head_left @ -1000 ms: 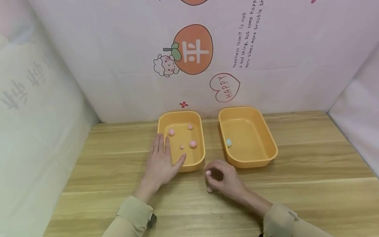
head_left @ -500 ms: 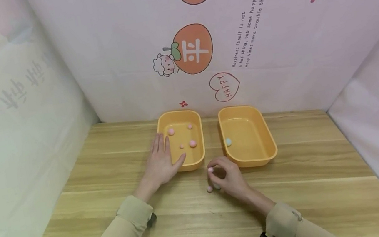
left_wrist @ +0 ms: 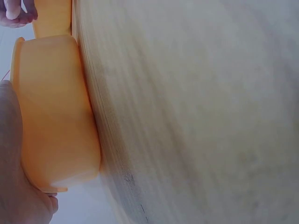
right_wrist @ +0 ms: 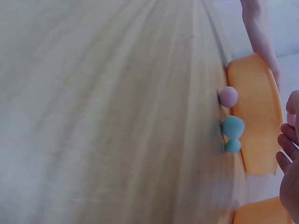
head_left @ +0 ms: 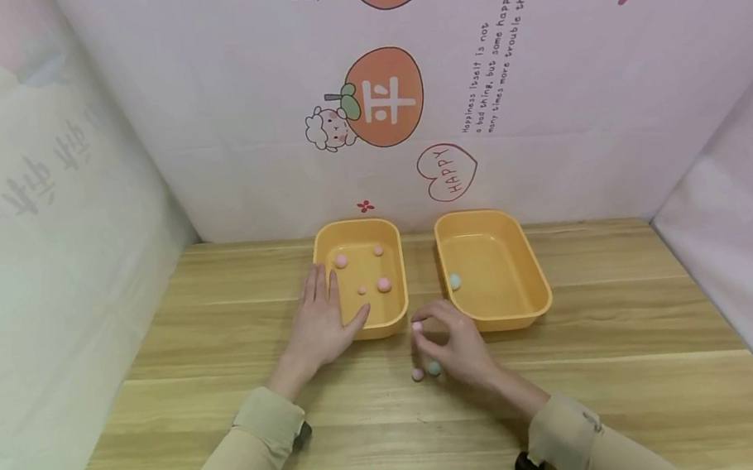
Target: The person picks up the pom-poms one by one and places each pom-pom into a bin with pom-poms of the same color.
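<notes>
Between thumb and forefinger, my right hand [head_left: 458, 342] pinches a small pink pompom [head_left: 417, 328], just in front of the gap between two yellow trays. Below it on the table lie another pink pompom [head_left: 418, 375] and a blue-green one [head_left: 434, 368]. The right wrist view shows a smaller blue pompom [right_wrist: 233, 146] beside the larger blue one [right_wrist: 232, 127]. My left hand [head_left: 320, 325] rests with spread, straight fingers on the near left rim of the left tray [head_left: 399, 265]. Inside that tray are several pink pompoms [head_left: 384, 285].
The right tray [head_left: 543, 285] holds a light blue pompom [head_left: 455, 281] by its left wall. Both trays stand near the back edge of the wooden table [head_left: 355, 457]. Printed cloth [head_left: 559, 152] hangs behind, with pale cloth at both sides.
My right hand has lifted the pinched pink pompom slightly away from me, toward the left tray's near corner, uncovering the pompoms below on the table. My left hand stays in place.
</notes>
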Demonstrator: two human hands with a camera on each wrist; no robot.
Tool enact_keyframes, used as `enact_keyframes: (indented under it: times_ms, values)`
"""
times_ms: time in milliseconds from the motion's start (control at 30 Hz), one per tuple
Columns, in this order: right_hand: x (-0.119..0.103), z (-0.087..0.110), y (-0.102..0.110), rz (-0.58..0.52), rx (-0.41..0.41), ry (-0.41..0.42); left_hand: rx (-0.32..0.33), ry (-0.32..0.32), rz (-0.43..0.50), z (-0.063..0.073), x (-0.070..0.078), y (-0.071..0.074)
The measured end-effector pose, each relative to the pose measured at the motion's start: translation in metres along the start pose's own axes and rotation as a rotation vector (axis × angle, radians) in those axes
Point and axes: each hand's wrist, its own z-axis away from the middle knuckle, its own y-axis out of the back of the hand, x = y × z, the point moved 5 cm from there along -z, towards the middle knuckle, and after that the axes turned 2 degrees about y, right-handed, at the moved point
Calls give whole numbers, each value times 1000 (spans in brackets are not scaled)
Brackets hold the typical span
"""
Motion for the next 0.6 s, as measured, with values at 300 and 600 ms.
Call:
enact_keyframes:
  times_ms: [300,600]
  values:
    - [-4,-14,5,26,33,86,-3,1,-7,1,1,1]
    - [-2,-32,8,43,32,70,-1,2,-2,0,-1,-1]
